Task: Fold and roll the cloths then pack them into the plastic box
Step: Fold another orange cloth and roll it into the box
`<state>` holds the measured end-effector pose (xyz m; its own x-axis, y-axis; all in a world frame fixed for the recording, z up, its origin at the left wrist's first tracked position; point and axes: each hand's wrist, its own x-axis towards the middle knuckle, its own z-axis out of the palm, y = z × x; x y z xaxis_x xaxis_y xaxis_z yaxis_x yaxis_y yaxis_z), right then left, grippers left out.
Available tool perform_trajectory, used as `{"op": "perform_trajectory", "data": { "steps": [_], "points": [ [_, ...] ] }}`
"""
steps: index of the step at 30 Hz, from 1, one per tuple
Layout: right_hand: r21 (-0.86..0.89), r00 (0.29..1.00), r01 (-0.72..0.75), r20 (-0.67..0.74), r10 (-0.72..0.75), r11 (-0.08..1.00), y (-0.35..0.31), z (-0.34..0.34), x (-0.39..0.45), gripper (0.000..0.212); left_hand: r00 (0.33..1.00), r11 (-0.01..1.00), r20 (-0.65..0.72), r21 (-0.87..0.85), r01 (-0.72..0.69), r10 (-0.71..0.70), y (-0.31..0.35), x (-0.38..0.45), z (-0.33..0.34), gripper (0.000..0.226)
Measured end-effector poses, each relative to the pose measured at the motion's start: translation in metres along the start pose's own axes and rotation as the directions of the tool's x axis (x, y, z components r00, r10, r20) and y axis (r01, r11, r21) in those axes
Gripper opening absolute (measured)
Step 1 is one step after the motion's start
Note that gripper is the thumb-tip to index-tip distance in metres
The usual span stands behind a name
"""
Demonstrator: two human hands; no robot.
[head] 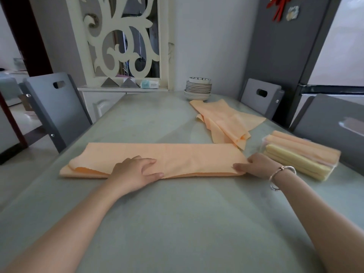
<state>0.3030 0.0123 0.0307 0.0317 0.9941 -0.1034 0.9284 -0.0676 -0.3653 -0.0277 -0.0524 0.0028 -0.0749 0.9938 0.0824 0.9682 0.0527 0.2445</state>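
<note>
An orange cloth (157, 158) is lying across the table (177, 223) as a long folded strip, running left to right in front of the person. The left hand (136, 172) is resting flat on the near edge around the middle of the strip, fingers straight and spread, pressing the layers down without gripping anything. The right hand (256, 164) is sitting at the strip's right end, its thumb lying on top of the fabric; the other fingers are hidden behind the hand, so I cannot tell whether they are pinching the end or only touching it. Judging by this, the folding looks done and the rolling is about to start from the right end. The left end is looking uneven, with layers gaping and a lower edge sticking out, so a roll started now could come out lopsided or cone-shaped. If the left hand lifts too early, the smooth fabric could slide on the glossy tabletop and the fold could open. The plastic box (323, 174) is standing just beside the right hand, already holding orange and yellow rolls (295, 160) and looking nearly full, so a loose, fat roll may not fit. A second orange cloth (226, 119) is lying crumpled farther back, near a stack of dishes (198, 89).
</note>
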Motion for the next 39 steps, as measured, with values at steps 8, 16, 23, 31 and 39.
{"op": "perform_trajectory", "data": {
  "steps": [8, 16, 23, 31, 39],
  "points": [
    [0.998, 0.991, 0.062, -0.065, -0.113, -0.035, -0.035, -0.023, -0.01, 0.01, 0.987, 0.999, 0.158, 0.048, -0.021, 0.013, 0.033, -0.003, -0.007, 0.071],
    [0.976, 0.885, 0.205, -0.151, -0.441, 0.077, -0.143, -0.072, -0.032, 0.009, 0.967, 0.914, 0.213, -0.403, -0.042, 0.138, 0.084, -0.007, -0.003, 0.035],
    [0.851, 0.816, 0.261, 0.058, -0.575, 0.457, -0.212, -0.002, -0.021, 0.021, 0.967, 0.874, -0.067, -0.447, 0.19, -0.245, -0.006, 0.008, -0.025, 0.014],
    [0.619, 0.696, 0.434, 0.23, -0.68, 0.654, -0.222, 0.068, -0.021, 0.04, 0.886, 0.768, -0.1, -0.549, 0.331, -0.453, -0.068, 0.002, -0.022, 0.012],
    [0.239, 0.771, 0.634, -0.133, -0.622, 0.735, -0.179, 0.062, 0.012, 0.009, 0.902, 0.745, -0.046, -0.583, 0.324, -0.429, -0.072, 0.01, -0.02, 0.015]
  ]
}}
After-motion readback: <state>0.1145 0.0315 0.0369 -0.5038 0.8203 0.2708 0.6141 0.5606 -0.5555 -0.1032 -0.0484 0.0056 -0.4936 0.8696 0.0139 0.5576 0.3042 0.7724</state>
